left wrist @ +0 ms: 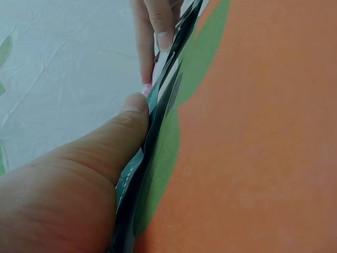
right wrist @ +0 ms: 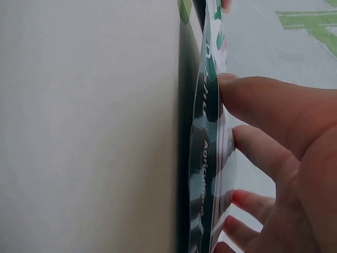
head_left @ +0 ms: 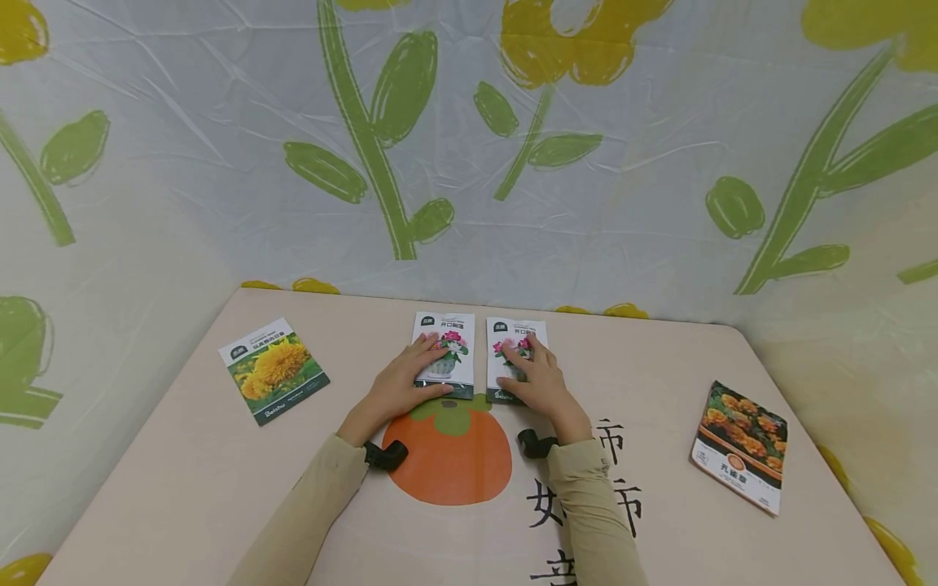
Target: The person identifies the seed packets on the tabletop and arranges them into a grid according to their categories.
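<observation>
Two white seed packets with pink flowers in a pot lie side by side in the middle of the table. My left hand (head_left: 401, 381) rests flat on the left packet (head_left: 462, 370), its fingers spread over the picture. On the right packet (head_left: 498, 334) rests my right hand (head_left: 544, 384), fingertips and thumb touching the front. In the left wrist view, my left thumb (left wrist: 124, 126) presses near the dark lower edge of the packet. The right wrist view has my right hand's fingertips (right wrist: 234, 132) on the packet's glossy face.
A seed packet with yellow flowers (head_left: 274, 370) lies tilted at the table's left. Toward the right edge lies a packet or small stack with orange flowers (head_left: 740, 446). The pale tabletop (head_left: 630, 366) bears a printed persimmon (head_left: 447, 456) and black characters. A flower-patterned sheet (head_left: 586, 220) hangs behind.
</observation>
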`<state>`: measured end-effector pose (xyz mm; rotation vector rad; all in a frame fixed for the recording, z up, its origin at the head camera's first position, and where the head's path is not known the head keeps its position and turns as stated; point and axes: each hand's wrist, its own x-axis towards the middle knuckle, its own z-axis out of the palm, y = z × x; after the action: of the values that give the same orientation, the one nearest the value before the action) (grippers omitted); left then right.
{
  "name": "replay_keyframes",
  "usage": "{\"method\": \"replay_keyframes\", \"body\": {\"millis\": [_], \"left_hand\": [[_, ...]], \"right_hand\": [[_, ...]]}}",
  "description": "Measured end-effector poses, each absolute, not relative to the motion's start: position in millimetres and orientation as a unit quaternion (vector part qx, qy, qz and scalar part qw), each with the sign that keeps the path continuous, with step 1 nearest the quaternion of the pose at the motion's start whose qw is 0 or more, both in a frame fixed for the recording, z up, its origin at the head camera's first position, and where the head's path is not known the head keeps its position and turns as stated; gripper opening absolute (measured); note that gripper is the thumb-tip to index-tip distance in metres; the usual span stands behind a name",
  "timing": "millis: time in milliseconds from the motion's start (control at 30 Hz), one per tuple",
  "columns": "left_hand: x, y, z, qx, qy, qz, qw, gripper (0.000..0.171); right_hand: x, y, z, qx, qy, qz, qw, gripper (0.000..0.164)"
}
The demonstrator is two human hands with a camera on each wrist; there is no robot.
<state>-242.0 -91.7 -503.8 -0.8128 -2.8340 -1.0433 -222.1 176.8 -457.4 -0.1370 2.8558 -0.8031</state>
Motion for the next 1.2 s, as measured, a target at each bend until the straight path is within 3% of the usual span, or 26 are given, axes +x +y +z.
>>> {"method": "replay_keyframes", "body": {"millis": [1200], "left_hand": [[-241.4, -90.9, -501.5, -0.255, -0.908, -0.331, -0.002, 0.071]], "right_hand": [[-221.2, 176.4, -459.0, -0.053, 0.959, -0.265, 0.084, 0.071]]}}
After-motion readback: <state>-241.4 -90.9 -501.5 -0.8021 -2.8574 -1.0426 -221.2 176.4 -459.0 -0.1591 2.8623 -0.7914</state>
